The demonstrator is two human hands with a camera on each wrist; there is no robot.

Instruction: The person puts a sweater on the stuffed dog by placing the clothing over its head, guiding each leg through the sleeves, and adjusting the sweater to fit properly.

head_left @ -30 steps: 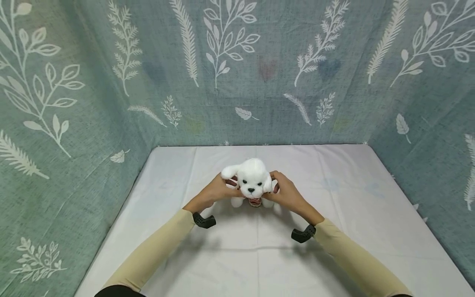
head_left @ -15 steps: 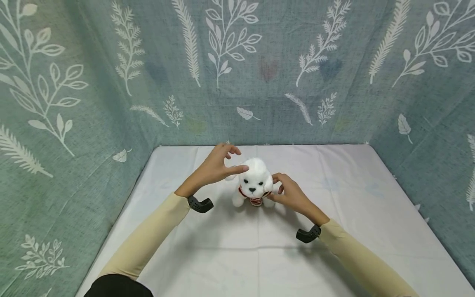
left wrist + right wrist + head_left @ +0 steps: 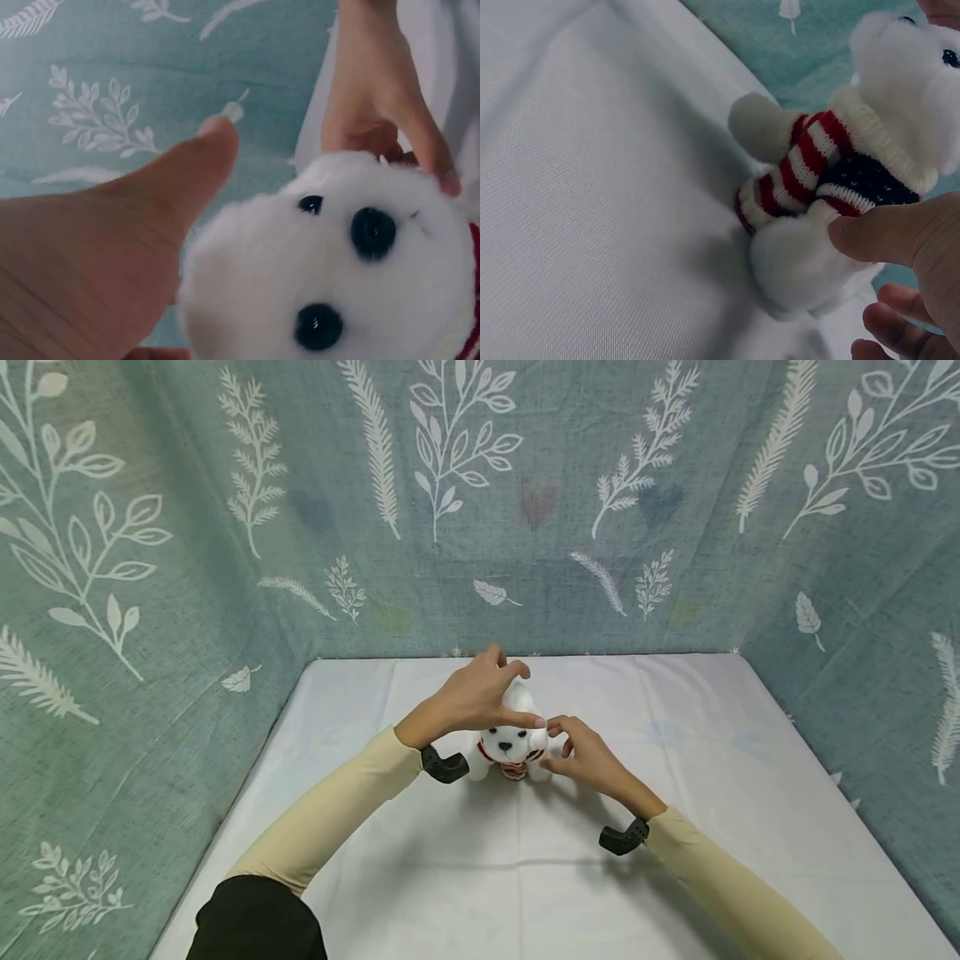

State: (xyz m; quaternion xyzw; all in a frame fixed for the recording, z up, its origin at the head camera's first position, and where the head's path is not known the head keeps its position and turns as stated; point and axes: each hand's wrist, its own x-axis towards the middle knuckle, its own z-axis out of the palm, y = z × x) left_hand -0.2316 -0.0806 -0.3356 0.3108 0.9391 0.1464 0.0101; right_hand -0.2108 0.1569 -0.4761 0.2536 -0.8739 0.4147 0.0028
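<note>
A white plush dog (image 3: 506, 747) stands upright near the middle of the table, facing me. It wears a red, white and navy knitted sweater (image 3: 807, 169). Over the dog's head arches my left hand (image 3: 477, 695), thumb stretched across and fingers bent above. From the head view I cannot tell whether it touches the fur; the left wrist view has its thumb (image 3: 199, 169) apart from the dog's head (image 3: 330, 255). My right hand (image 3: 588, 762) holds the dog's side, its thumb (image 3: 855, 234) on the sweater by a front leg. Some of its fingers are hidden behind the dog.
A white cloth covers the table (image 3: 517, 877). Green-blue curtains (image 3: 465, 568) with white leaf prints stand at the back and both sides. A black wrist band (image 3: 444, 765) sits on the left wrist and another black band (image 3: 624, 837) on the right.
My left hand has let go of the dog's side, risen, and moved right over its head. The right hand stays at the dog's side, and the dog remains in place.
</note>
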